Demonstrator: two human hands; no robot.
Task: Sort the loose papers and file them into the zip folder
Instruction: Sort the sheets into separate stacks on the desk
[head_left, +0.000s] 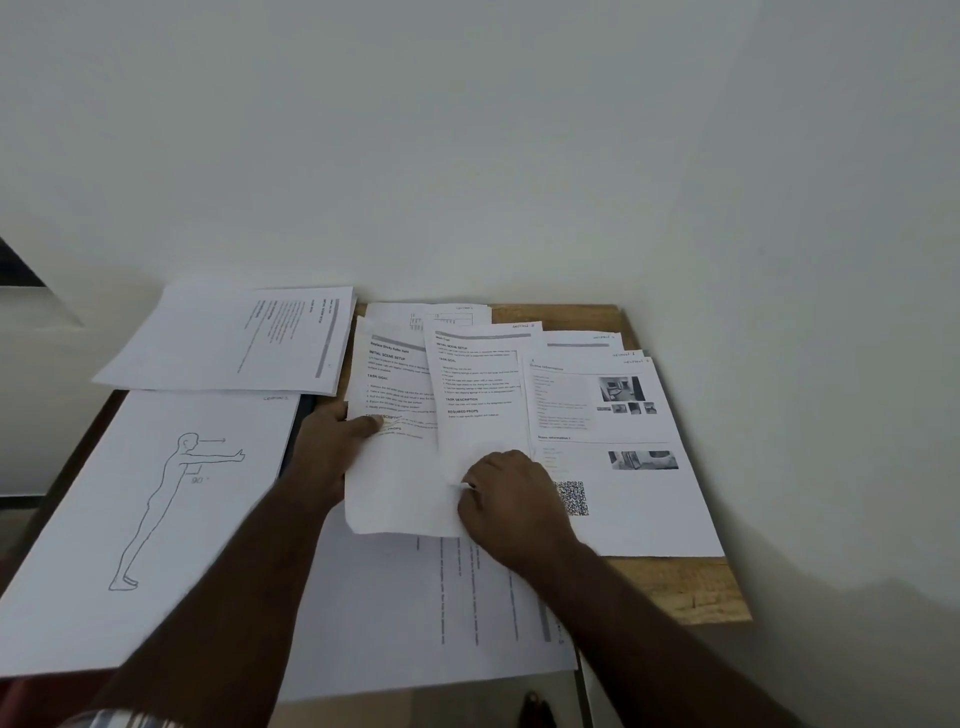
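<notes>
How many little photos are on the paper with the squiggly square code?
6, all on the sheet with the QR code: one bigger photo near its top, four tiny ones in a row beneath, one wide one lower down. They are blurry; some may be missed.

printed text on papers too blurred to read, folder under figure sheet mostly hidden

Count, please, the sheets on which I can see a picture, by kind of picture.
Line drawing of a standing figure: 1, the figure sheet
Photos and a QR code: 1, the photo sheet
Total: 2
</notes>
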